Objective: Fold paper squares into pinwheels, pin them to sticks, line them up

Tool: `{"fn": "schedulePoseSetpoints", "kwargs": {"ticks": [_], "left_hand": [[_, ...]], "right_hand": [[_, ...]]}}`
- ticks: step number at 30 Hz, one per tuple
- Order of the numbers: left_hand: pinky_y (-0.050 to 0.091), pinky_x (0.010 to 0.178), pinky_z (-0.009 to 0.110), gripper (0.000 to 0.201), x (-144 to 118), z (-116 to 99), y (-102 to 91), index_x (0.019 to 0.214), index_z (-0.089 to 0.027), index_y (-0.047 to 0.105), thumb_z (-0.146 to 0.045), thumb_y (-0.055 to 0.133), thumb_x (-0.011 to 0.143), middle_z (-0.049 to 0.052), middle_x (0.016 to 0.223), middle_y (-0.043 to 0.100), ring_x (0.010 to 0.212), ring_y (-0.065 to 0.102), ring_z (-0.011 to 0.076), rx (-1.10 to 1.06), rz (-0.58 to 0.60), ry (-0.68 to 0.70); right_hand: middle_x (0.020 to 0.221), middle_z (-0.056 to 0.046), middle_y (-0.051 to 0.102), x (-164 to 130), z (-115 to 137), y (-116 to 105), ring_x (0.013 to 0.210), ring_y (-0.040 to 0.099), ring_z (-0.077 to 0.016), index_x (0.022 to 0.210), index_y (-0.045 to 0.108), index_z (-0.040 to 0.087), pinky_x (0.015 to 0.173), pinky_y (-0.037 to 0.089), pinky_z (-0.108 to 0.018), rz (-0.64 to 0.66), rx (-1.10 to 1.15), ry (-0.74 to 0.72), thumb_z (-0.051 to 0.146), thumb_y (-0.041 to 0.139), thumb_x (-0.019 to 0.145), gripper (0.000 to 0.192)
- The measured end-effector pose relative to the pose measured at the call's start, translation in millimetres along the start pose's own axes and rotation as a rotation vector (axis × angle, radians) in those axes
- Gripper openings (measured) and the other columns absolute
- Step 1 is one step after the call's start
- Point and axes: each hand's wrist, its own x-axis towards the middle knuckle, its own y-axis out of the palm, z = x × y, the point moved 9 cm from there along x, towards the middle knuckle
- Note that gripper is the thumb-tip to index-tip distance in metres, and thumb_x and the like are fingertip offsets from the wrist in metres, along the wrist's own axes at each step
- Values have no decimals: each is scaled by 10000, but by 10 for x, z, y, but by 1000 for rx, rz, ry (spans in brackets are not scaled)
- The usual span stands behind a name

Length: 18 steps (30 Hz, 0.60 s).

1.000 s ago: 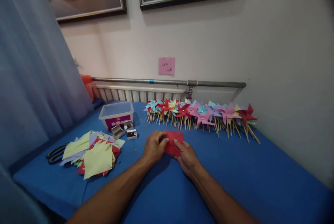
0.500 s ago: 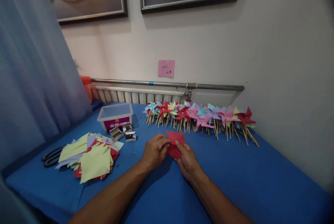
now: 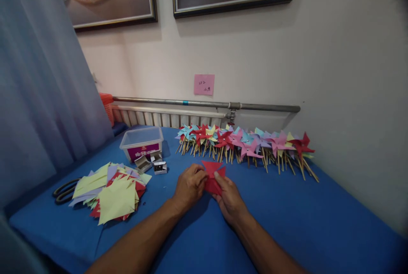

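Between my two hands is a red paper square (image 3: 211, 166) with slits cut in from its corners. My left hand (image 3: 190, 182) pinches its left side, fingers curled together. On the right side, my right hand (image 3: 230, 195) grips the paper with the thumb on top and the fingers beneath. Whether a small pin is in my left fingers I cannot make out. Left of my hands lies a loose pile of coloured paper squares (image 3: 117, 199), pale yellow on top. Beyond my hands lies a row of paper pinwheels (image 3: 248, 148) on thin sticks.
A clear plastic tub (image 3: 142, 138) with a purple label stands at the back left. Small open boxes (image 3: 160, 167) sit before it, one with dark bits inside. Scissors handles (image 3: 65, 191) stick out by the pile. A metal pipe (image 3: 204, 103) runs along the wall behind the blue-covered table (image 3: 287, 223).
The red paper has tipped slightly, so its slit now shows wider near the top. Both hands keep hold in almost the same place. The whole view has shifted a little.
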Motion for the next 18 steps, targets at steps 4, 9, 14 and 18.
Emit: {"fn": "schedulePoseSetpoints", "kwargs": {"ticks": [4,9,14,18], "left_hand": [[527,834,292,228,-8,6,17,942,-203,736,-162,513,956,99,1030,699,949,657,185,18,7,-5],[509,863,318,170,5,19,-14,981,-202,729,-161,591,891,89,1036,709,945,651,194,-80,1,-94],[462,666,267,134,-64,376,58,862,-171,715,-285,696,796,30,790,690,696,598,151,-380,-45,-560],[391,555,238,213,-165,567,301,704,-154,665,-341,762,675,-13,612,615,549,512,112,-724,13,-828]], "right_hand": [[837,-63,802,18,0,-22,743,729,-220,913,757,189,648,534,-298,-8,-24,-26,438,918,624,414],[834,-54,808,93,-38,-111,680,726,-220,924,753,198,633,542,-314,-59,-52,-54,413,904,623,399],[836,-44,809,132,19,-145,745,742,-255,899,769,221,718,570,-364,-66,-143,-136,425,877,655,335],[868,-46,811,130,9,-119,767,735,-244,947,783,213,725,560,-344,-25,-207,-165,429,866,679,353]]}}
